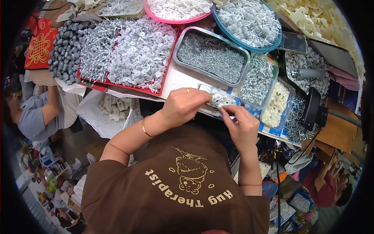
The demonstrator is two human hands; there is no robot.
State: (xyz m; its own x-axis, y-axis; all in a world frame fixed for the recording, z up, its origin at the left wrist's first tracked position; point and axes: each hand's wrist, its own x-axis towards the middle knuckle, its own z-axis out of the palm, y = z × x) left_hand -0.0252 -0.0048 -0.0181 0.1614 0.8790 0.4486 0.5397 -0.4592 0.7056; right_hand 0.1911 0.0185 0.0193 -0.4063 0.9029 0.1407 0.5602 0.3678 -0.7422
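At the table's near edge, a small white plastic part [223, 98] with round knobs on it lies between my two hands. My left hand [183, 104] reaches in from the left, its fingertips closed at the part's left end. My right hand [242, 124] is at its lower edge, thumb and index finger pinched together; whatever is between them is too small to name. Just beyond my hands stands a metal tray [178, 58] of small screws. Close to my right hand sits a clear tub [255, 80] of longer screws.
Red trays [171, 64] of white plugs, screws and grey cylinders stand left. Behind are a pink basin [177, 20] and a blue basin [272, 47]. Right are cream pieces [276, 102], metal hooks [299, 119] and a black device [313, 111]. A white bag [91, 113] hangs left; other people sit nearby.
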